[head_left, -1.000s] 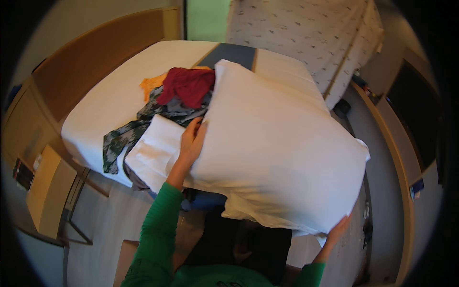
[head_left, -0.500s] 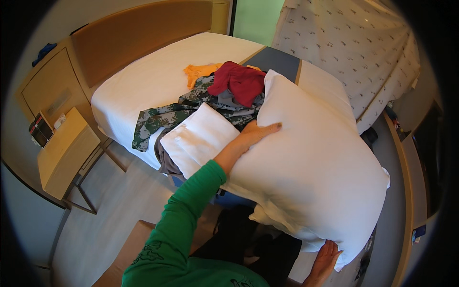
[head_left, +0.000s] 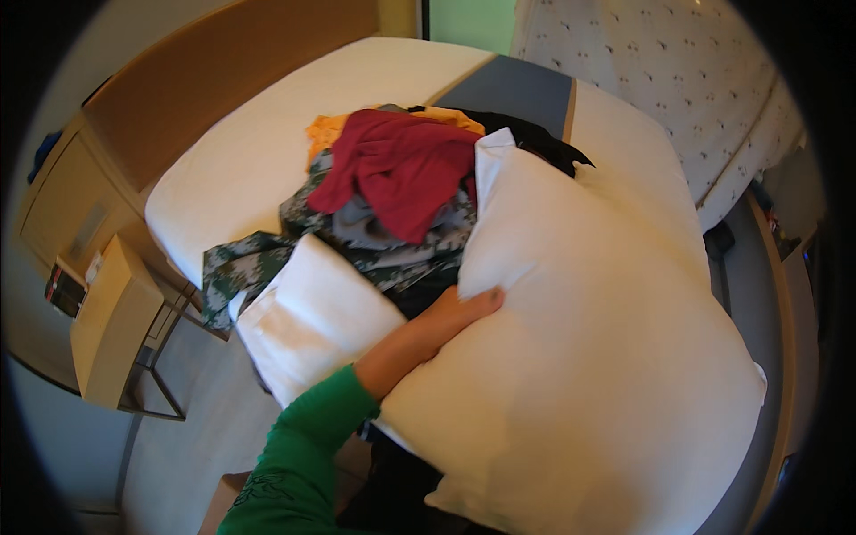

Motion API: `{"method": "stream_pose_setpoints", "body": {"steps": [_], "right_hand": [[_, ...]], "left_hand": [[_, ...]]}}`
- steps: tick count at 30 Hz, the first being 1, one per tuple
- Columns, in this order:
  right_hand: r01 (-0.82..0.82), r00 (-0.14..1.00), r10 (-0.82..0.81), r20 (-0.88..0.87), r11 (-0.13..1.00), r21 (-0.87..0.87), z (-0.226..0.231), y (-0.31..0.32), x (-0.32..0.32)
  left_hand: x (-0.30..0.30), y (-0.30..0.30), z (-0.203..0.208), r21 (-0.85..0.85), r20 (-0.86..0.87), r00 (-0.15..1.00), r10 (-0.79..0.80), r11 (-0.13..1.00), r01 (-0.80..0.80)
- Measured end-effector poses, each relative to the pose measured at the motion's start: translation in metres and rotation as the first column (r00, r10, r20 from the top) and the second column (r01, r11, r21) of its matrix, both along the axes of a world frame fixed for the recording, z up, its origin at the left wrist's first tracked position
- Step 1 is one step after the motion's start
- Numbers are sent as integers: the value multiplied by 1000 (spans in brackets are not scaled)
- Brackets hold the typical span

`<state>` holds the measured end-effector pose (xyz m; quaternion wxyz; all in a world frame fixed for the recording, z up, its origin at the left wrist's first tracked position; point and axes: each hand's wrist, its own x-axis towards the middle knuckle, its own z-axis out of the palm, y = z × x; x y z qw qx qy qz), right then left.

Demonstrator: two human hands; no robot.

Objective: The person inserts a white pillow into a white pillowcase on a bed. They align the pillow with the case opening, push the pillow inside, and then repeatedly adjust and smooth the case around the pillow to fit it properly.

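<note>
A large white pillow (head_left: 597,348) fills the lower right, tilted up in front of me. My left hand (head_left: 432,330) is closed on its left edge, thumb lying over the near face and the other fingers hidden behind. My right hand is out of sight. Beside my left wrist lies a folded white cloth (head_left: 312,312). Beyond it is a heap of clothes on the bed: a camouflage garment (head_left: 245,267), a dark red garment (head_left: 401,165), an orange garment (head_left: 323,135) and a black one (head_left: 522,135) partly behind the pillow.
The white bed (head_left: 214,169) has a blue-grey runner (head_left: 513,94) across it and a brown headboard (head_left: 232,71). A wooden bedside table (head_left: 116,330) stands at the left. A patterned curtain (head_left: 651,89) hangs at the far right, above a long ledge (head_left: 785,330).
The pillow has come closer and lower in view, with my left hand still holding it. My right hand, earlier at its lower right corner, no longer shows. More of the clothes heap is visible.
</note>
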<state>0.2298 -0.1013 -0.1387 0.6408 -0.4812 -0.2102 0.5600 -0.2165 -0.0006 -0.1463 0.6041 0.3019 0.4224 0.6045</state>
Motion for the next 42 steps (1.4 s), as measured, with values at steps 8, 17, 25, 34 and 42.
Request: {"method": "stream_pose_setpoints", "body": {"steps": [8,17,25,34,42], "right_hand": [[-41,998,43,37,997,-60,49,75,-44],[-88,994,89,63,996,-19,167,115,-92],[-122,990,118,71,991,46,270,127,-137],[-136,989,128,79,986,100,299,149,-123],[-140,988,127,93,978,153,314,170,-103]], "left_hand": [[-1,-31,1,-101,-10,1000,-9,995,8],[18,-70,71,-419,77,981,-177,887,193],[40,-73,146,-356,165,944,-286,875,327],[39,-55,197,-451,83,971,-223,861,236],[37,-33,218,-424,316,942,-111,872,245]]}}
